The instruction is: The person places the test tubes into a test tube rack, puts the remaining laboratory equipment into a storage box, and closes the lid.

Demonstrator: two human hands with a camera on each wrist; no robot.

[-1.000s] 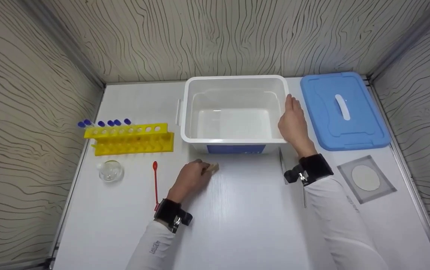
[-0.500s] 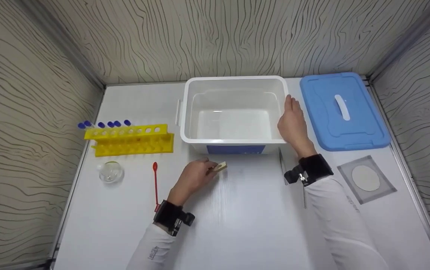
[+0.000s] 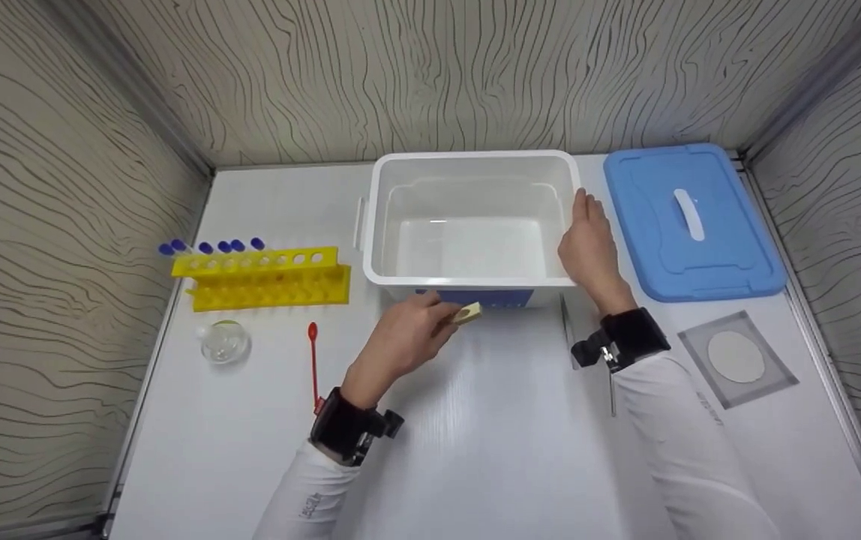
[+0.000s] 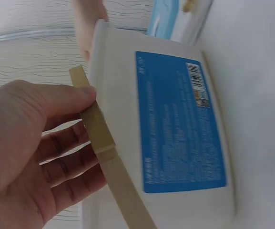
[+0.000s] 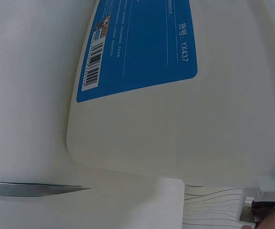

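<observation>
My left hand pinches a wooden test tube clamp between thumb and fingers, in front of the white plastic box. The clamp's pale end sticks out to the right of the fingers, below the box's front rim and overlapping its blue label. My right hand rests against the box's right side at the rim, fingers straight and pointing toward the back wall. The open-topped box has nothing inside. A sharp metal tip, like that of tweezers, lies on the table near the box's front right corner.
To the left stand a yellow rack with several blue-capped tubes, a round clear glass vessel and a red spoon. At right lie the blue lid and a grey wire gauze with a white disc.
My left hand has lifted the clamp up from the table and moved it right and forward, toward the box's front. The right hand stays at the box's right rim.
</observation>
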